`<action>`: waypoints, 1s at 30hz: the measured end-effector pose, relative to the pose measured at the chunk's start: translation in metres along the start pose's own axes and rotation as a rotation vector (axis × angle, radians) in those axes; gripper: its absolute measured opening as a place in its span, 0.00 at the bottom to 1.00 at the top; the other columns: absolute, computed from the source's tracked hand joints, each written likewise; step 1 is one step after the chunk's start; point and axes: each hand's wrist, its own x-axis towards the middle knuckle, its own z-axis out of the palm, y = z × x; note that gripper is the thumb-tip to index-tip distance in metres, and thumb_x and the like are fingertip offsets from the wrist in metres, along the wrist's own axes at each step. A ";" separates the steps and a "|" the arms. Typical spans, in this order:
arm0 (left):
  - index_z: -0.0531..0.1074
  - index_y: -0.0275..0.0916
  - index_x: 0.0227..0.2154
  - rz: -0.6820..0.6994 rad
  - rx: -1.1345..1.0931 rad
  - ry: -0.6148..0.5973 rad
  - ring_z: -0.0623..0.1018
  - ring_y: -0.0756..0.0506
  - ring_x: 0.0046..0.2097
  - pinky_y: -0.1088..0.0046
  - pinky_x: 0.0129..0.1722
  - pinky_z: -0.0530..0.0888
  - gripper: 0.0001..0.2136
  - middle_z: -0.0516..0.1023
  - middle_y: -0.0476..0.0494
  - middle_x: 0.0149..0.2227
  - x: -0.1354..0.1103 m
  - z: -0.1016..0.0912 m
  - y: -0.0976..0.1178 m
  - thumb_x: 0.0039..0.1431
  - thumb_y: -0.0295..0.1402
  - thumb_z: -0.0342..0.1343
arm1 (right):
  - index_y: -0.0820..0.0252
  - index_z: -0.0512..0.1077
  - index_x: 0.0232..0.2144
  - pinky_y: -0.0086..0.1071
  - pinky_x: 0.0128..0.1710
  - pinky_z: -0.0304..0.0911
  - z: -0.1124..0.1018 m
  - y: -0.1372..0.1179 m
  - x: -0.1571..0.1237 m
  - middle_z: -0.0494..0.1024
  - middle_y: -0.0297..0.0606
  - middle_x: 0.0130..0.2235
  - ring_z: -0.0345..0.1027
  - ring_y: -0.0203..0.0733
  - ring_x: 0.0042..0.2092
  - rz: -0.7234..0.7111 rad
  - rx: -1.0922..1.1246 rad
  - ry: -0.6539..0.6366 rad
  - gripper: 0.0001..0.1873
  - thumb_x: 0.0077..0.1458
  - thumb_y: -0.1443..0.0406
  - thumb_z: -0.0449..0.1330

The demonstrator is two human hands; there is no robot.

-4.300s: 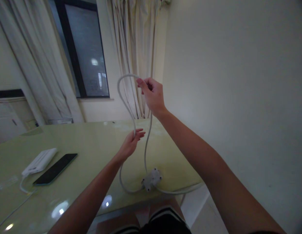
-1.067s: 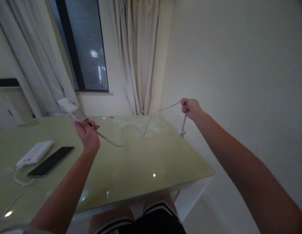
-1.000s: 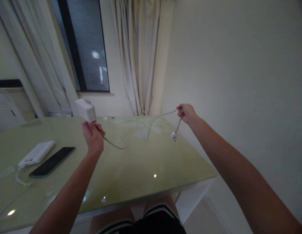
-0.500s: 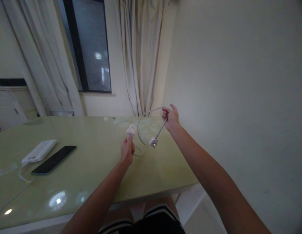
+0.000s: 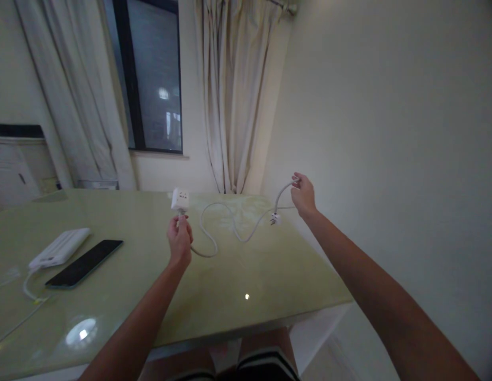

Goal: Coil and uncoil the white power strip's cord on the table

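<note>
My left hand (image 5: 180, 241) is closed round the cord just below a white extension socket (image 5: 180, 199), whose holes face me. Over on the right, my right hand (image 5: 303, 194) pinches the same cord near its other end. From those fingers the white plug (image 5: 274, 218) hangs down, prongs pointing low and to the left. Between both hands the pale extension cord (image 5: 214, 248) runs in loose, wavy bends above or on the table; whether its lowest bends touch the surface I cannot tell.
On the left of the glossy greenish table (image 5: 230, 286) lie a white power bank (image 5: 60, 247) with a white cable (image 5: 29, 288) and a dark phone (image 5: 85, 264). A bare wall (image 5: 389, 132) borders the right side. Curtains (image 5: 234, 95) and a window (image 5: 154, 79) stand behind.
My hands have spread apart, the left one going left with the socket, the right one going right with the plug end. The cord's loops have opened into longer waves.
</note>
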 end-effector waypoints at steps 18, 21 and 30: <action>0.72 0.36 0.35 -0.401 0.002 -0.291 0.49 0.57 0.16 0.82 0.14 0.44 0.17 0.51 0.62 0.18 0.003 -0.008 0.009 0.51 0.45 0.63 | 0.63 0.76 0.27 0.26 0.19 0.51 0.003 0.002 -0.042 0.66 0.31 0.16 0.55 0.32 0.19 0.225 0.247 -0.899 0.23 0.53 0.47 0.64; 0.69 0.39 0.37 -0.333 -0.048 -0.156 0.49 0.57 0.16 0.83 0.14 0.45 0.16 0.50 0.63 0.19 -0.006 -0.005 -0.004 0.54 0.46 0.61 | 0.62 0.72 0.24 0.27 0.18 0.39 0.036 0.014 -0.060 0.57 0.24 0.13 0.43 0.29 0.16 0.285 0.342 -0.785 0.23 0.57 0.48 0.60; 0.67 0.43 0.45 0.065 0.147 0.028 0.56 0.53 0.19 0.81 0.17 0.55 0.14 0.57 0.58 0.22 -0.024 -0.010 -0.015 0.66 0.47 0.50 | 0.58 0.72 0.22 0.33 0.33 0.57 0.109 0.017 -0.077 0.77 0.45 0.29 0.71 0.45 0.34 0.217 -0.104 -0.323 0.27 0.68 0.56 0.44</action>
